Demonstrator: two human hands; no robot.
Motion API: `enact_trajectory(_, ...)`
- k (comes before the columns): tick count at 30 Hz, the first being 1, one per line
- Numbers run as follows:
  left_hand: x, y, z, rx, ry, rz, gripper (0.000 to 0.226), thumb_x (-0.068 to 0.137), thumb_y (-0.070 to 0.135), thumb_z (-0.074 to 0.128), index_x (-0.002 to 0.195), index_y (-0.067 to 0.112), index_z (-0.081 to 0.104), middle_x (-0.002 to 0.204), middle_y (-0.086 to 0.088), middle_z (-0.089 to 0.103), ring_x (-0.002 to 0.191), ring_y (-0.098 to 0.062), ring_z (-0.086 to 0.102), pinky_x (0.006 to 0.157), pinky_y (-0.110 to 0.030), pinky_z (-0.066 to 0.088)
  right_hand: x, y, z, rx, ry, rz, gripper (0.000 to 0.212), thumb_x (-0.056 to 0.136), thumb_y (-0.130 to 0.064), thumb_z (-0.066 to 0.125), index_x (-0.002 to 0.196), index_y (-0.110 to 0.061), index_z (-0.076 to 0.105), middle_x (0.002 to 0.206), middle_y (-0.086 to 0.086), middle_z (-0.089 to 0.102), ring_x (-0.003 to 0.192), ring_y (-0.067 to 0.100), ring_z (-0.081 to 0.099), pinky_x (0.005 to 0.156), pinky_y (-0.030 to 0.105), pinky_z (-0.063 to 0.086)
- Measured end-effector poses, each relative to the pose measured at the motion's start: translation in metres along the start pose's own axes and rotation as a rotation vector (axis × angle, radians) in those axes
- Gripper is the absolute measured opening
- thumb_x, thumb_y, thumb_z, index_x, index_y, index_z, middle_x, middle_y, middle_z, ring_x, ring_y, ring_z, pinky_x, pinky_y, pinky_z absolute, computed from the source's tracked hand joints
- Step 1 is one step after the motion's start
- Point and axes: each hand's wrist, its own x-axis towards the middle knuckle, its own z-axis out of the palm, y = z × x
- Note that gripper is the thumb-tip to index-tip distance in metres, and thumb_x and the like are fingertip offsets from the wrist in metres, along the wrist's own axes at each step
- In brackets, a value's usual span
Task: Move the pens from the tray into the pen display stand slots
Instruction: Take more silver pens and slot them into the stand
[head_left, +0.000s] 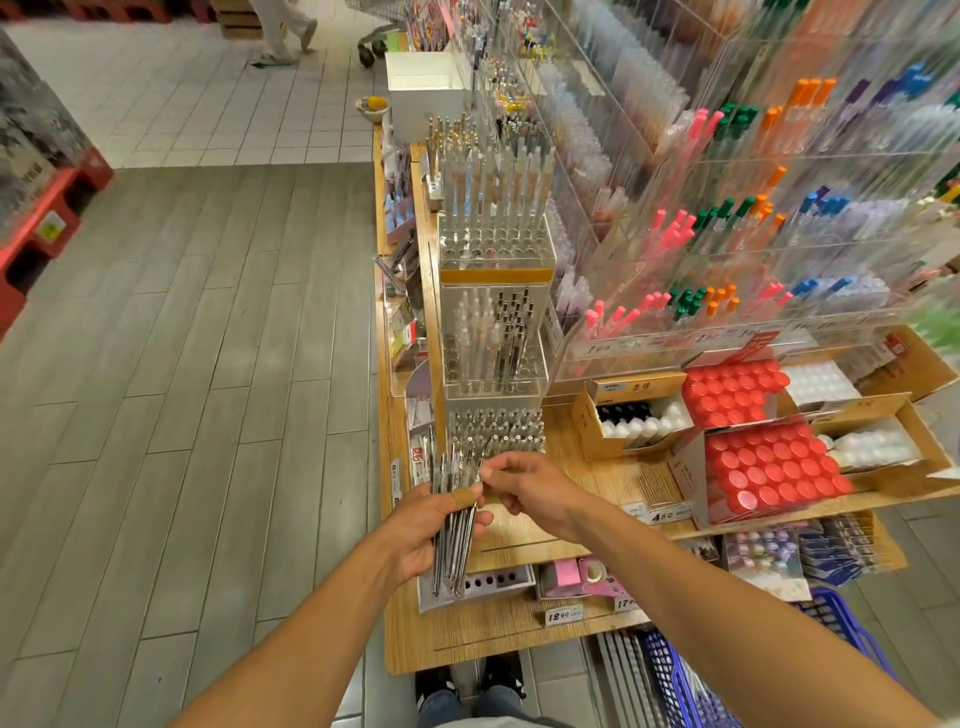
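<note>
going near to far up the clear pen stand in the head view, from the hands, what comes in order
Left hand gripping a bundle of clear silver-tipped pens → full lowest tier → middle tier with white and black pens → top tier of tall white pens
</note>
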Motion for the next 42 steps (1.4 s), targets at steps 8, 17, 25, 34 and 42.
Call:
enact_trajectory(8,0.001,-0.001,0.004,-0.029,0.074,0.014,0.041,0.086,0.007,0.071,0.121,-0.009,0.055,0.092,-0.023,0.071,0.066,-0.028,0.069,0.057,-0.035,0.06,-0.003,-0.011,-0.009,0.023,0.163,-0.128,0.01,0.094,-0.01,0.059,0.099,-0.004,0.052,0.077,0.006,0.061,0.061,0.012,0.06,0.062,0.026,0.054)
enact_trajectory(17,0.003,-0.001,-0.002,-0.089,0.126,-0.005,0.027,0.093,0.006,0.061,0.114,-0.01,0.06,0.088,-0.023,0.073,0.063,-0.025,0.072,0.056,-0.033,0.061,-0.006,-0.027,-0.058,-0.498,0.428,-0.523,0.007,0.098,-0.016,0.054,0.097,-0.02,0.049,0.085,0.0,0.061,0.071,0.0,0.059,0.063,0.014,0.048)
enact_trajectory(25,0.007,0.001,0.0,-0.09,0.122,-0.011,0.021,0.094,0.004,0.059,0.11,-0.009,0.062,0.09,-0.023,0.073,0.064,-0.025,0.072,0.056,-0.033,0.061,0.007,-0.007,-0.061,-0.943,0.317,-0.499,0.009,0.1,-0.022,0.05,0.095,-0.015,0.046,0.076,-0.01,0.052,0.066,0.004,0.051,0.058,0.025,0.041)
enact_trajectory(34,0.005,0.004,-0.003,-0.097,0.119,0.002,0.023,0.094,0.005,0.06,0.112,-0.008,0.061,0.092,-0.023,0.073,0.066,-0.026,0.072,0.057,-0.034,0.062,0.016,0.002,-0.065,-1.164,0.358,-0.574,0.013,0.093,-0.024,0.063,0.097,-0.012,0.06,0.093,-0.008,0.046,0.089,0.011,0.042,0.078,0.025,0.037)
enact_trajectory(42,0.006,0.004,-0.001,-0.056,0.097,0.007,0.029,0.092,0.003,0.062,0.117,-0.011,0.058,0.089,-0.022,0.072,0.065,-0.026,0.071,0.057,-0.033,0.061,0.016,0.004,-0.056,-1.327,0.348,-0.578,0.014,0.088,-0.02,0.067,0.096,-0.008,0.067,0.093,0.004,0.055,0.091,0.023,0.053,0.074,0.028,0.041)
